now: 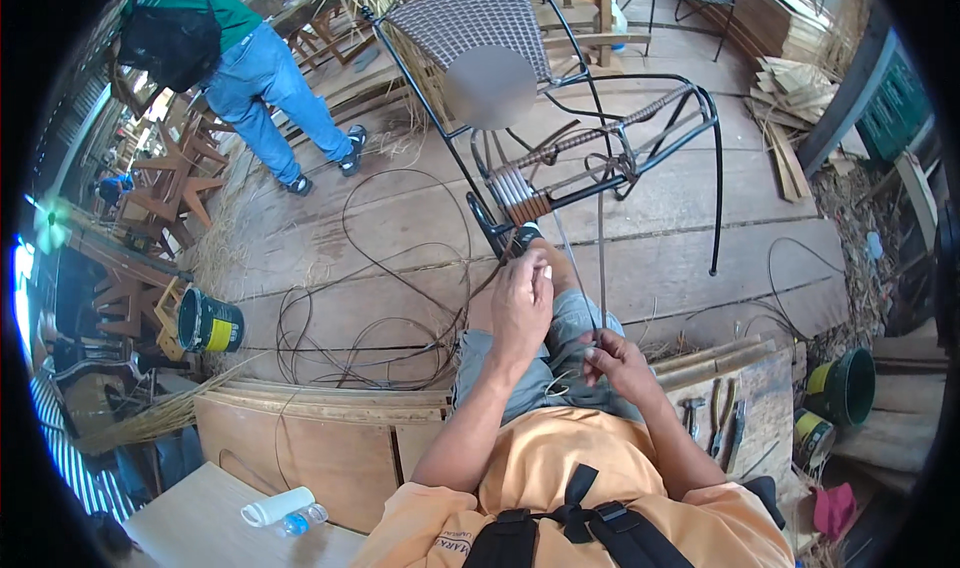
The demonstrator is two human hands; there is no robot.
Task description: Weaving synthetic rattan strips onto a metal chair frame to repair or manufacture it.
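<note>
A black metal chair frame (715,158) stands tilted before me, with a woven grey backrest (470,18). Wrapped weaving (522,196) in pale and brown bands covers one corner of its seat. My right hand (615,363) pinches a long thin weaving strand (602,258) that runs up to the seat frame. Near that wrapped corner, my left hand (522,303) is closed with curled fingers; what it holds is hidden. Beside it passes a brown strand from the loose coils (370,358) on the floorboards. A round blur covers part of the backrest.
A person in jeans (290,78) stands at the far left. Dark buckets (208,323) (842,386) stand on both sides. Pliers and a hammer (722,418) lie on a board at my right. Wooden stools (175,178) crowd the left; a white bottle (277,506) lies at lower left.
</note>
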